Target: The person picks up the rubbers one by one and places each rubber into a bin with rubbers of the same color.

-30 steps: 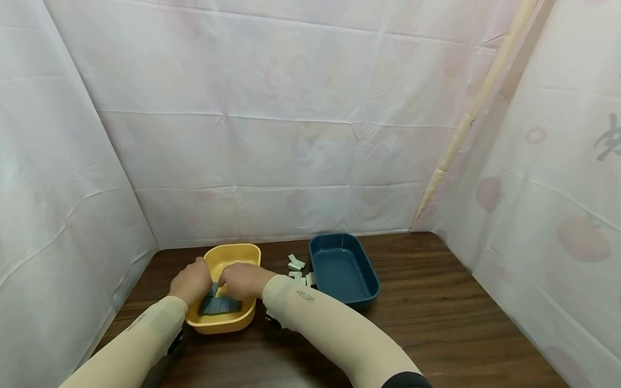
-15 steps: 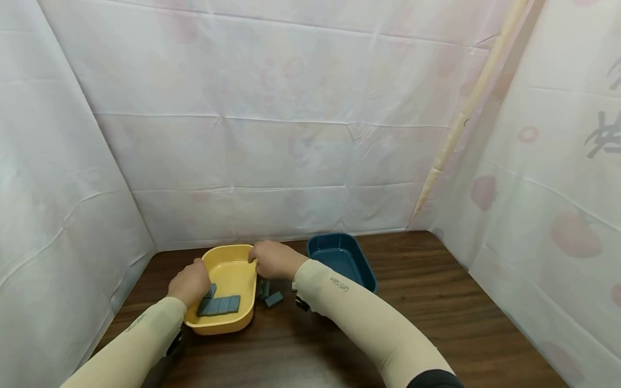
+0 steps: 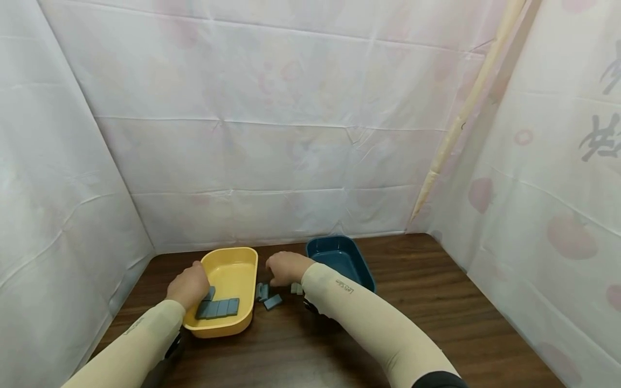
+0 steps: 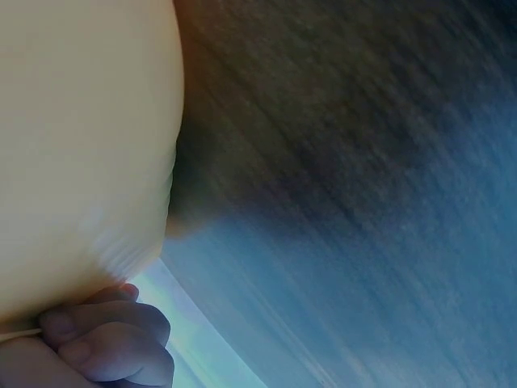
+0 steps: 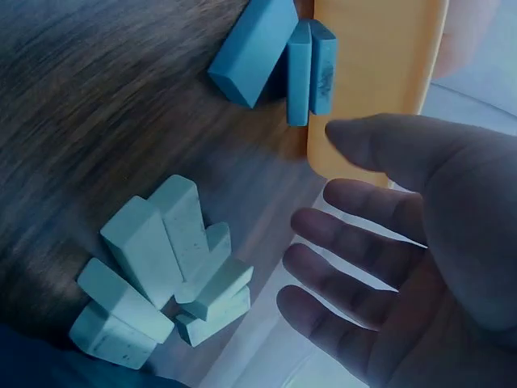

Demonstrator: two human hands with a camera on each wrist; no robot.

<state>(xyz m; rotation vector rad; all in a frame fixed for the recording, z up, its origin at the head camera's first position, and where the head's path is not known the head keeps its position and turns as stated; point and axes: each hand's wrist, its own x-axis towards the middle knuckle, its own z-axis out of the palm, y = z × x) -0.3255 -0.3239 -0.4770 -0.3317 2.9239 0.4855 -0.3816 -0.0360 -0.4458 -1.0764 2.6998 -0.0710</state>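
Note:
My left hand (image 3: 189, 285) grips the left rim of a yellow tray (image 3: 233, 269); in the left wrist view its fingers (image 4: 121, 347) are curled. Inside the tray, several blue-grey domino-like blocks (image 3: 219, 308) lie flat in a row near the front, with another behind at the left. My right hand (image 3: 288, 268) hovers right of the tray with nothing in it, thumb and fingers spread in the right wrist view. Below it on the table are loose blue-grey blocks (image 5: 254, 52) beside the tray wall and a cluster of pale green blocks (image 5: 141, 250) with dark specks.
A dark blue tray (image 3: 339, 253) stands right of the pale blocks, partly hidden behind the right forearm. Both trays sit on a dark wooden table (image 3: 436, 312). White printed curtains (image 3: 291, 151) enclose the table at the back and sides.
My right hand has come up out of the yellow tray, passed its right rim and moved right over the table. The row of blue-grey blocks is uncovered. My left hand stays on the rim.

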